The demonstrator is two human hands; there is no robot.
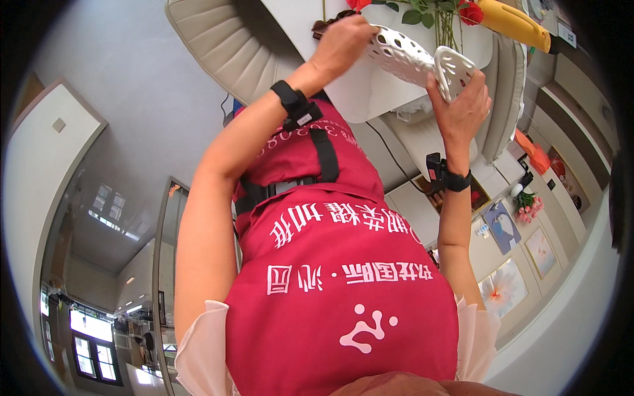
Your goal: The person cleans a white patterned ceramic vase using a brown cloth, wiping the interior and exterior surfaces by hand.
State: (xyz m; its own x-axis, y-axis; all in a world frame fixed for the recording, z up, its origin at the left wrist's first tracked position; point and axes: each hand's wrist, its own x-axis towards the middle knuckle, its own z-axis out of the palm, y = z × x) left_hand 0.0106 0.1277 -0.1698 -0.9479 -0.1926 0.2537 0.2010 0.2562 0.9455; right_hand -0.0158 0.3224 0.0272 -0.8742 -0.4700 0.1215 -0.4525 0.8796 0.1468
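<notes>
A white openwork holder (403, 55), perforated with rounded holes, is held slantwise above the white table. Its exact kind cannot be told. The fingers of my left hand (346, 44) are bent together at its left end; the fingertips are partly hidden and slightly blurred. At the other end, my right hand (461, 106) grips the upturned end piece (451, 69) between thumb and fingers. Just beyond the holder lie green rose stems (446, 32) with a red rose (470, 13). A dark brown item (322, 28) is partly hidden behind my left hand.
A white table (356, 96) reaches under both hands. One beige padded chair (233, 47) stands at its left, another (505, 99) at its right. A yellow bottle-like object (515, 22) is by the roses. A black cable (391, 148) hangs near my right wrist.
</notes>
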